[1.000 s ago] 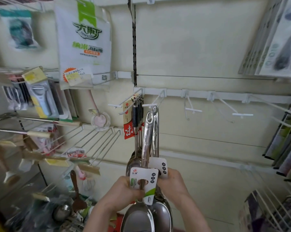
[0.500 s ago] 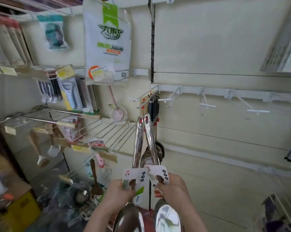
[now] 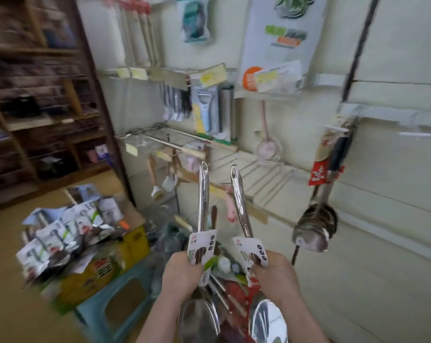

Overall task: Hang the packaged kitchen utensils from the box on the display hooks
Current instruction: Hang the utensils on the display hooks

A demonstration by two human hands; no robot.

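Observation:
My left hand [image 3: 182, 273] grips one steel ladle [image 3: 203, 194] at its white card label, handle pointing up. My right hand [image 3: 275, 276] grips a second steel ladle [image 3: 239, 199] the same way, a hand's width to the right. Both bowls hang below my wrists at the bottom of the view. A yellow box [image 3: 103, 266] heaped with packaged utensils stands on a blue stool [image 3: 115, 310] at the lower left. On a display hook [image 3: 337, 128] at the right hang ladles [image 3: 316, 231] with a red tag. Bare hooks [image 3: 417, 134] run further right, blurred.
Wire racks [image 3: 179, 137] with peelers, knives and wooden tools fill the wall's middle. A large white bag [image 3: 283, 43] hangs above. Dark wooden shelving [image 3: 36, 95] stands at the left. Loose wares lie on the floor below my hands.
My view has swung left and down, so the box has come into sight. The two ladles, held close together before, are now spread apart and lower, away from the hooks.

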